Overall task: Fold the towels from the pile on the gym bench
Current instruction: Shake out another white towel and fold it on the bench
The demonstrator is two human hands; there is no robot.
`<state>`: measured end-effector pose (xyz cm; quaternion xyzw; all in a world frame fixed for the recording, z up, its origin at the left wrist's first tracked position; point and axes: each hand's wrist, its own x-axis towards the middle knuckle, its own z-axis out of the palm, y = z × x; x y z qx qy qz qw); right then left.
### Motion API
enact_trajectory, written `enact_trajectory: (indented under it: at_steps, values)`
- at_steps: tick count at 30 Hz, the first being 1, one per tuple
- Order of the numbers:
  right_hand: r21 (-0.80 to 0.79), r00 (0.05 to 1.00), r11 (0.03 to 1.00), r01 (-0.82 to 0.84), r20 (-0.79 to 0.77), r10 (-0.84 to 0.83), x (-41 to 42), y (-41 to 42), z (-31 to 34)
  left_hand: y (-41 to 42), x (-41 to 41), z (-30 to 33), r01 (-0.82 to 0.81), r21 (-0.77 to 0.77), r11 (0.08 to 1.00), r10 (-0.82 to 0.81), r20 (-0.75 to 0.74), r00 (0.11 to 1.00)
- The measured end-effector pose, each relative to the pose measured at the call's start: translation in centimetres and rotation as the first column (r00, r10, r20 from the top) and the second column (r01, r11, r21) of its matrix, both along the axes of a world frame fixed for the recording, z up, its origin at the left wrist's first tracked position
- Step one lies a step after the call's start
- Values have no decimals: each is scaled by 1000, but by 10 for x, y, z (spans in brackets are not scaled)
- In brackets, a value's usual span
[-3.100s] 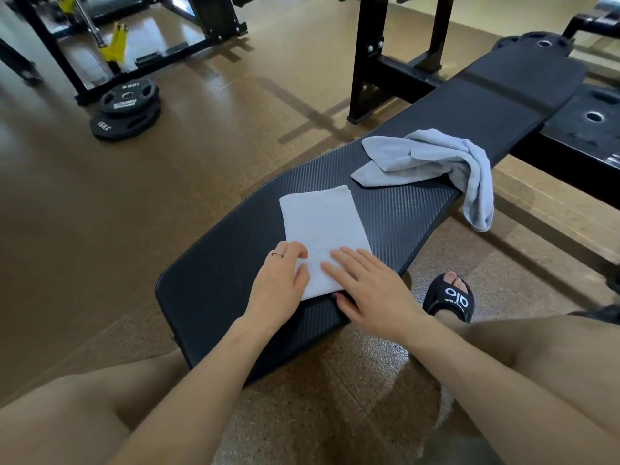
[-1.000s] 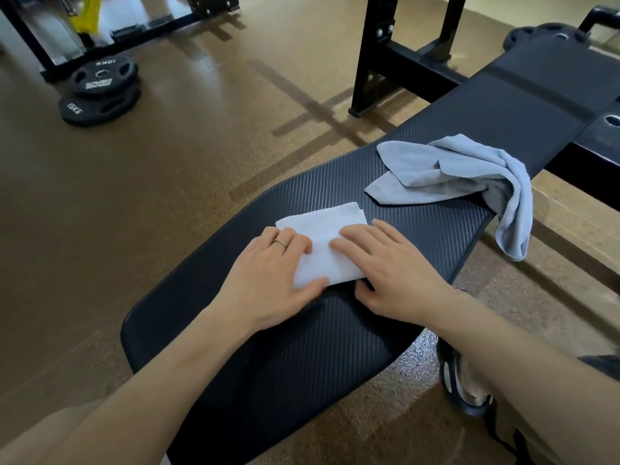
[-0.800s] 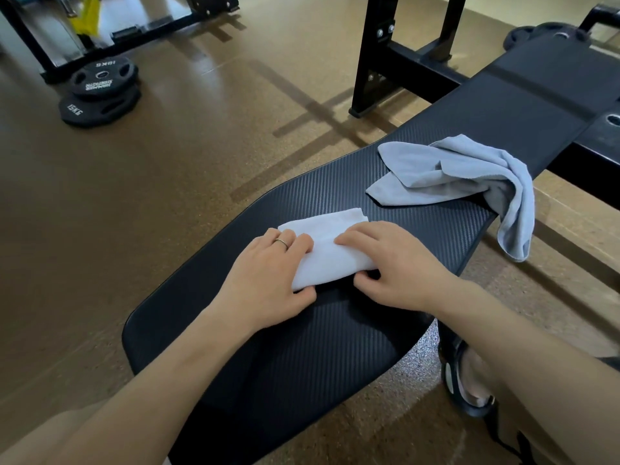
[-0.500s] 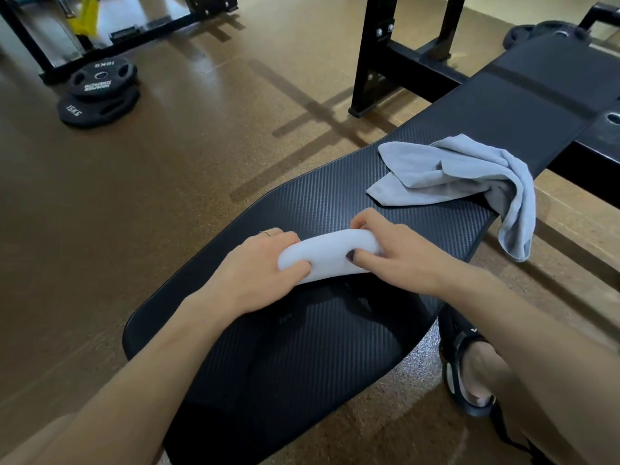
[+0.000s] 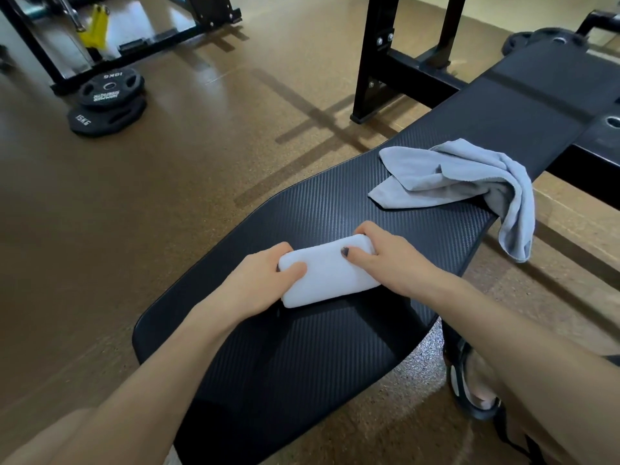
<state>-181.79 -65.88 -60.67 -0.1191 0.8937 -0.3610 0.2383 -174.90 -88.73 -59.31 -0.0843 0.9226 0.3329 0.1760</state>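
Note:
A small white towel [image 5: 330, 275], folded into a thick compact pad, lies on the black gym bench [image 5: 302, 347] near its middle. My left hand [image 5: 260, 285] grips the pad's left end, thumb on top and fingers curled over the far edge. My right hand [image 5: 391, 260] grips the right end the same way, thumb pressed on the top face. Farther along the bench a crumpled grey towel [image 5: 446, 177] lies unfolded, one end hanging over the right edge.
Two black weight plates [image 5: 107, 102] are stacked on the brown floor at the far left, by a black rack frame [image 5: 141, 38]. A black upright stand [image 5: 379, 62] rises behind the bench. My sandalled foot [image 5: 476, 384] rests on the floor at the right.
The white towel went from a long flat strip to a shorter fold, then to a thick pad. Both hands shifted from pressing flat on it to gripping its two ends.

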Motion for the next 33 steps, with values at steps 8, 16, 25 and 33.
enact_trajectory:
  at_steps: [8,16,25,33]
  values:
    - [35,999,999,33,15,-33,63,9,3,22,50,3,89,-161,983,-103,-81,991]
    - [-73,998,997,13,-67,-18,122,27,9,51,97,25,318,-289,903,-327,19,945]
    - [-76,997,997,-7,-76,1,130,35,8,65,90,27,278,-135,951,-241,241,940]
    - [11,998,998,-60,-29,60,126,55,39,68,91,44,286,-186,940,-287,24,958]
